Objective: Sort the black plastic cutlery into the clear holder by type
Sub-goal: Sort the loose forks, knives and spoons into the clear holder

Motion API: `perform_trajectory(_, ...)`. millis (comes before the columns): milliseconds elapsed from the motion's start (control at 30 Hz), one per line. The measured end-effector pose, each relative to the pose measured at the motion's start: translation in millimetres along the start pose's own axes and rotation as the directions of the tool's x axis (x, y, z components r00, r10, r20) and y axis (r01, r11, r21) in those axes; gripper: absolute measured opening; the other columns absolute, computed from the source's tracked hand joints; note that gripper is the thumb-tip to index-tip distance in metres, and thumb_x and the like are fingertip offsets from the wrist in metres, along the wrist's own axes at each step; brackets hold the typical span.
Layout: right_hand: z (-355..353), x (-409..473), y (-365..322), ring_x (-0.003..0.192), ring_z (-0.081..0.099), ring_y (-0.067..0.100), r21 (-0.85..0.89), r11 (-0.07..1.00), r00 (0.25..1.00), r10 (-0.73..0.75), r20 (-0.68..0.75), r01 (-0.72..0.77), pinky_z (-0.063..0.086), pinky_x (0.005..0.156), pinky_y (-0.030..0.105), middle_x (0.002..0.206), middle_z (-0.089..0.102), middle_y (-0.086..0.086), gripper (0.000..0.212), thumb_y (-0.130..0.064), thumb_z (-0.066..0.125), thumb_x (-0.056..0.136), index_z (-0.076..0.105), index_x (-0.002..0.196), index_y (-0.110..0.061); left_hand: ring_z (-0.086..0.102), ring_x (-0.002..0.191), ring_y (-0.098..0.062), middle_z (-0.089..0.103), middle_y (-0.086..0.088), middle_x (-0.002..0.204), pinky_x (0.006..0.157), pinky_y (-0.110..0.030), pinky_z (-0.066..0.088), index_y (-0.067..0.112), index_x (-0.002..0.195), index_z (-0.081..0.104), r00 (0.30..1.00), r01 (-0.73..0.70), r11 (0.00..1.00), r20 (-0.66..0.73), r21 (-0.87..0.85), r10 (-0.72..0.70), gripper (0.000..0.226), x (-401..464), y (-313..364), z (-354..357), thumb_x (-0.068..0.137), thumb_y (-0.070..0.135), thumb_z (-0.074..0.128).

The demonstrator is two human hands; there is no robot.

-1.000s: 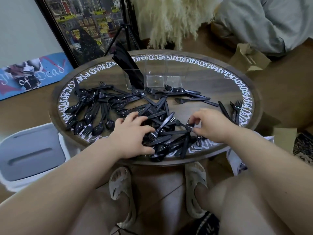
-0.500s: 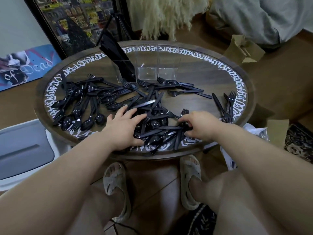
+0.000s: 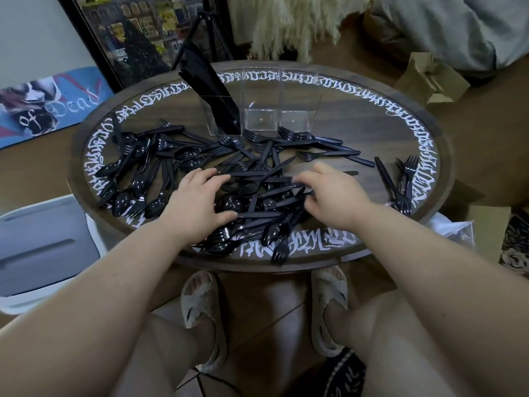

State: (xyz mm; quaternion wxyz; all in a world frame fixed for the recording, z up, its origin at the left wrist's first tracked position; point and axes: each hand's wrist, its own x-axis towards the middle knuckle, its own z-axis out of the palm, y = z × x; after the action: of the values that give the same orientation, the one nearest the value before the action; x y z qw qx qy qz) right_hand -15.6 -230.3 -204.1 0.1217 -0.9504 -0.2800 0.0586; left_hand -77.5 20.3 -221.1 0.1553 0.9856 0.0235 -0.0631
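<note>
Black plastic cutlery [image 3: 257,193] lies in a tangled pile on the near half of the round wooden table [image 3: 372,116]. My left hand [image 3: 197,204] rests on the pile's left side with spread fingers. My right hand [image 3: 329,196] lies on its right side, fingers reaching left over the knives and forks; its thumb is hidden. The clear holder [image 3: 266,110] stands at the back with three compartments. The left one holds black knives [image 3: 211,90]; the other two look empty. Spoons [image 3: 128,190] are spread on the left, forks [image 3: 406,179] at the right rim.
A white lidded bin [image 3: 43,247] stands left of the table, an open cardboard box [image 3: 432,78] at the back right. A tripod [image 3: 211,30] and a framed picture [image 3: 137,32] stand behind the table. My slippered feet [image 3: 200,305] are under its near edge.
My right hand has let go of its pinch and spread its fingers over the pile. Both hands have slid a little farther into the cutlery, and the pile has shifted.
</note>
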Motion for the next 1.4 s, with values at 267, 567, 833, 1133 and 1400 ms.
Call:
perform_trajectory(267,21,14,-22,0.116,0.041,0.024,-0.086,0.99,0.984,-0.094,0.152,0.107,0.039,0.094,0.035,0.121,0.043,0.003,0.053,-0.041,0.05,0.095,0.038,0.145,-0.03,0.021,0.141,-0.025,0.033,-0.002,0.151,0.115,-0.037,0.02,0.027,0.141,0.044,0.996,0.083,0.996,-0.036,-0.038,-0.084,0.054,-5,-19,-5,0.091,0.03,0.061)
perform_trajectory(567,25,27,-18,0.106,0.058,0.029,-0.154,0.988,1.0,0.031,0.006,-0.029,0.046,0.08,0.034,0.117,0.059,0.006,0.038,-0.036,0.049,0.096,0.055,0.131,-0.021,0.028,0.138,-0.026,0.034,-0.001,0.15,0.114,-0.039,0.026,0.031,0.139,0.047,0.997,0.075,0.996,0.005,-0.041,-0.075,0.058,-13,-31,-13,0.085,0.032,0.068)
perform_trajectory(833,20,26,-11,0.1,0.059,0.029,-0.139,0.983,0.993,0.111,-0.046,-0.116,0.05,0.074,0.034,0.109,0.065,0.006,0.03,-0.028,0.049,0.095,0.06,0.121,-0.016,0.027,0.138,-0.028,0.023,0.0,0.155,0.113,-0.04,0.03,0.029,0.143,0.039,0.993,0.1,0.995,0.065,0.001,-0.1,0.066,-10,-33,-11,0.084,0.03,0.069)
perform_trajectory(1133,12,19,7,0.092,0.061,0.028,0.002,0.962,0.955,0.27,-0.125,-0.272,0.048,0.071,0.032,0.092,0.069,0.003,0.022,-0.029,0.055,0.094,0.064,0.108,-0.016,0.045,0.129,-0.021,0.022,0.0,0.155,0.105,-0.031,0.037,0.023,0.144,0.04,0.994,0.081,0.996,0.072,-0.044,-0.078,0.062,0,-21,-8,0.087,0.021,0.066)
perform_trajectory(1400,10,17,18,0.095,0.062,0.027,0.044,0.947,0.935,0.322,-0.149,-0.319,0.05,0.077,0.034,0.096,0.07,0.003,0.023,-0.03,0.056,0.093,0.065,0.109,-0.016,0.029,0.134,-0.028,0.029,0.005,0.152,0.108,-0.041,0.035,0.029,0.142,0.042,0.996,0.083,0.995,0.034,0.052,-0.085,0.059,6,-6,-4,0.087,0.034,0.064)
